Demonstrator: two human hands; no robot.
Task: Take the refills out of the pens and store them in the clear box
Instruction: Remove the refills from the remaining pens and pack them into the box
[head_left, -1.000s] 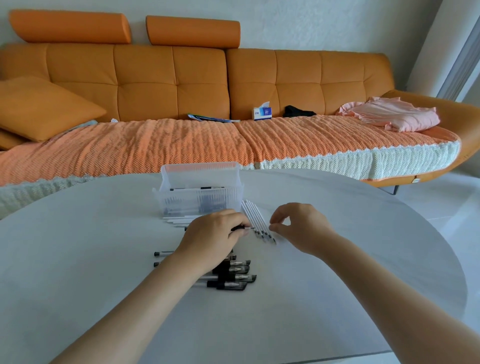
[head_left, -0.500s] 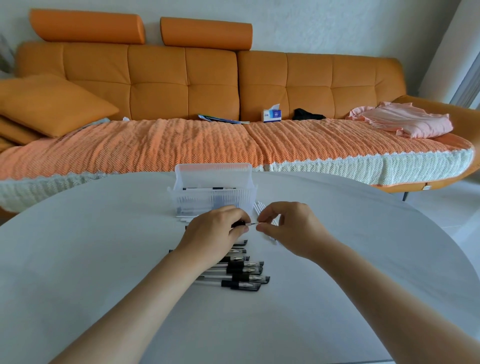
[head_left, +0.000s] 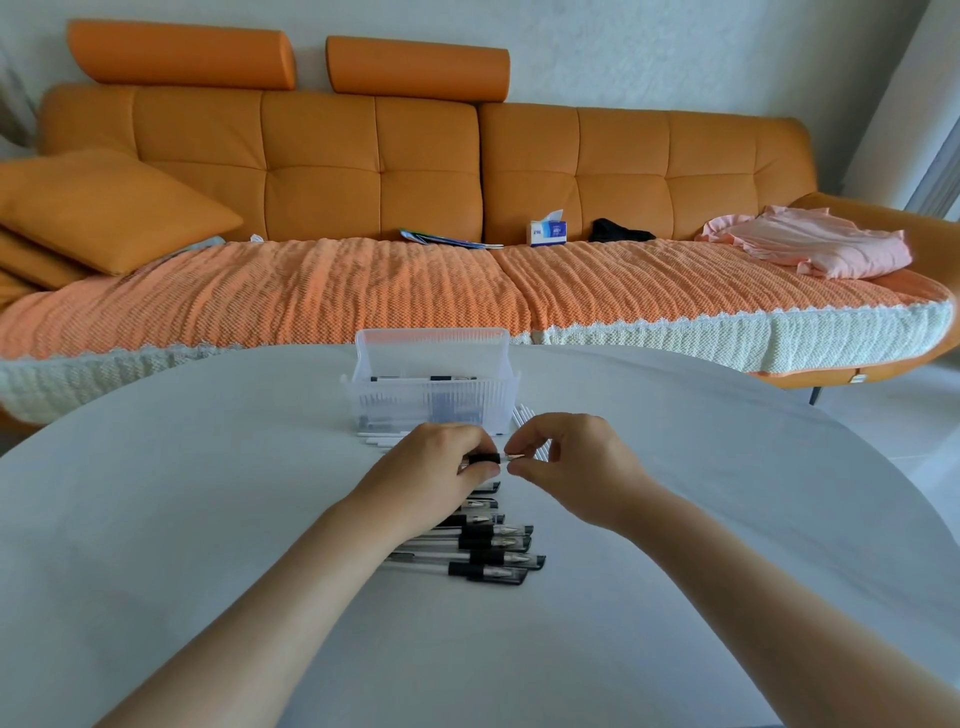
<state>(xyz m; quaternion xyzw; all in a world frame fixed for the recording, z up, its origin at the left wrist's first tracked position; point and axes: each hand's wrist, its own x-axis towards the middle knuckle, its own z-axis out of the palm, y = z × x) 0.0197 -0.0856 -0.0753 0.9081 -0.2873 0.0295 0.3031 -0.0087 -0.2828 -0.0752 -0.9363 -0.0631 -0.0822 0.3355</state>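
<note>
My left hand (head_left: 434, 475) grips a pen (head_left: 485, 459) by its black grip section, just in front of the clear box (head_left: 434, 402). My right hand (head_left: 563, 465) pinches the pen's metal tip between thumb and forefinger. The clear box stands open with its lid up and holds a few refills. A row of several capped pens (head_left: 488, 551) lies on the table under my left wrist. Loose white refills (head_left: 382, 439) lie at the box's front left, and more loose refills (head_left: 524, 415) show past its right corner.
The round white table (head_left: 208, 519) carries everything; its far edge curves behind the box. Beyond it stands an orange sofa (head_left: 363, 171) with a cushion, a tissue box (head_left: 548, 231) and pink cloth (head_left: 815, 247).
My right hand came left from the loose refills and took the pen's tip. Both hands lifted slightly toward the box, and the camera view shifted left.
</note>
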